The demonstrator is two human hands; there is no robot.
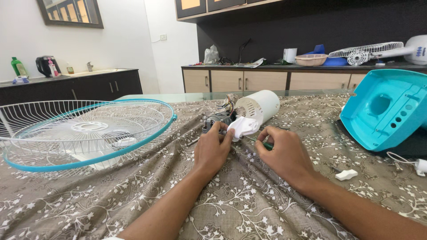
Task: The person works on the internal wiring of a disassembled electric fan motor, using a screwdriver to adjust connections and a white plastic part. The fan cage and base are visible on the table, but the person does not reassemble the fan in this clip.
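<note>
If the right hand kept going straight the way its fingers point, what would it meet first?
The right hand points left, toward the white plastic piece held by the left hand. It would likely meet that piece first, though depth is hard to judge.

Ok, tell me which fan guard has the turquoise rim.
The large wire guard lying flat on the patterned tablecloth, left of both hands. The other guard, on the far counter, is all white.

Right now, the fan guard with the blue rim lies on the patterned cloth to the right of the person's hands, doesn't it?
Not quite: the head view shows the fan guard lying on the patterned cloth to the left of the person's left hand and right hand, not to their right.
</note>
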